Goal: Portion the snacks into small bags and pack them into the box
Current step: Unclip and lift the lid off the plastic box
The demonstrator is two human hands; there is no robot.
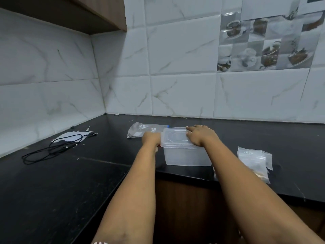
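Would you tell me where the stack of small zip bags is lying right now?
In the head view, the small zip bags lie on the black counter near its front edge, right of the plastic box.

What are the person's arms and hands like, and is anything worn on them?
Two bare forearms reach in from the bottom of the picture. The left hand and right hand wear no gloves, and no rings, watch or bangles show. No sleeves cover the forearms. A scrap of red-and-white patterned cloth peeks in at the bottom edge.
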